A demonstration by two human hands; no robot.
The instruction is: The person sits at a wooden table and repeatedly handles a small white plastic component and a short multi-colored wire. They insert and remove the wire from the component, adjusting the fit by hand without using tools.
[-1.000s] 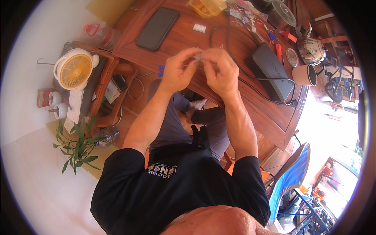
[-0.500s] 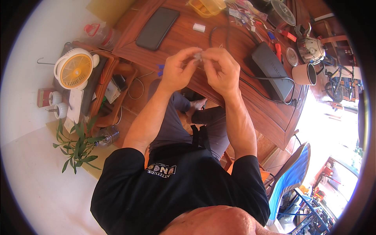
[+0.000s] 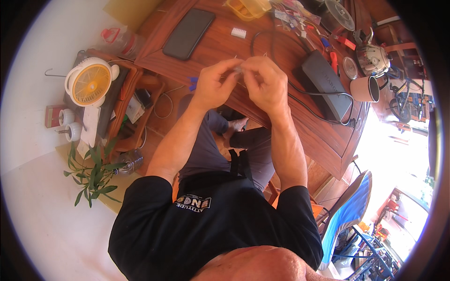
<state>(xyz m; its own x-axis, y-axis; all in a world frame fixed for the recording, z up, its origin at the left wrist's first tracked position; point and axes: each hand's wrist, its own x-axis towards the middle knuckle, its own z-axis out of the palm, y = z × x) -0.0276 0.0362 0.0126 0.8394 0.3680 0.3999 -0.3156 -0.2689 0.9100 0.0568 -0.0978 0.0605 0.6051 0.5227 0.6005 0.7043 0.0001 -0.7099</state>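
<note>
Both of my hands are raised over the near edge of the wooden desk (image 3: 154,51), fingertips meeting. My left hand (image 3: 213,86) pinches a small whitish, see-through piece (image 3: 239,70) between thumb and fingers. From the other side, my right hand (image 3: 266,84) is closed on the same piece. Fingers cover most of it, so its kind cannot be made out. Thin wire-like ends stick up by the fingers of both hands. Beside my left wrist shows a small blue thing (image 3: 192,84), partly hidden. A white block with a row of slots (image 3: 238,33) lies on the desk beyond my hands.
A black phone (image 3: 189,33) lies at the far left of the desk. Right of my hands are a black case (image 3: 324,84), a looped black cable (image 3: 328,93) and a mug (image 3: 363,89). Behind stand a yellow box (image 3: 247,8) and loose wires (image 3: 300,21). A fan (image 3: 91,83) stands left.
My fingertips have drawn slightly closer over the small whitish piece, so less of it shows. My arms and the things on the desk stay as they were.
</note>
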